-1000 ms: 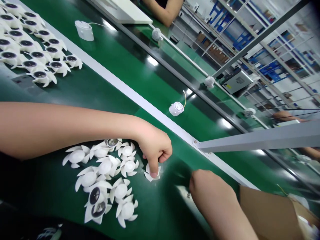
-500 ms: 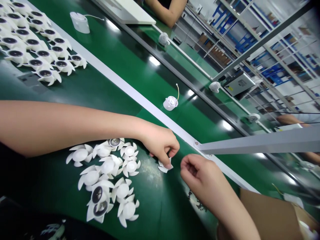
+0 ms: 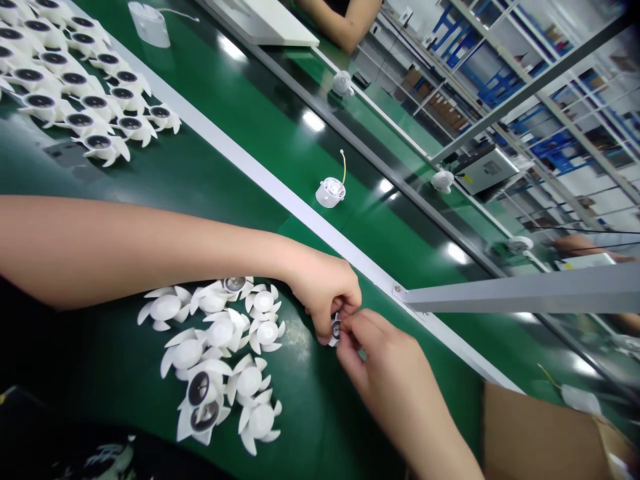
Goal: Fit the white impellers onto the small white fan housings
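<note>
My left hand has its fingers closed on a small white fan wheel, whose dark round hub now shows between the fingers. My right hand meets it from the right, fingertips pinched at the hub; whatever they hold is too small or hidden to name. Below my left forearm lies a loose group of white fan wheels, most with the smooth cap up, a few showing dark hubs. Many more fan wheels stand in rows at the upper left, hubs up.
A metal rail crosses the green table diagonally, with a post joined to it. Beyond it sit white motor housings with wires. A cardboard box stands at lower right. Other people's arms show across the line.
My right hand has moved left to meet my left hand at the fan wheel. The fan wheel has been turned so that its hub shows. The housings beyond the rail have shifted left.
</note>
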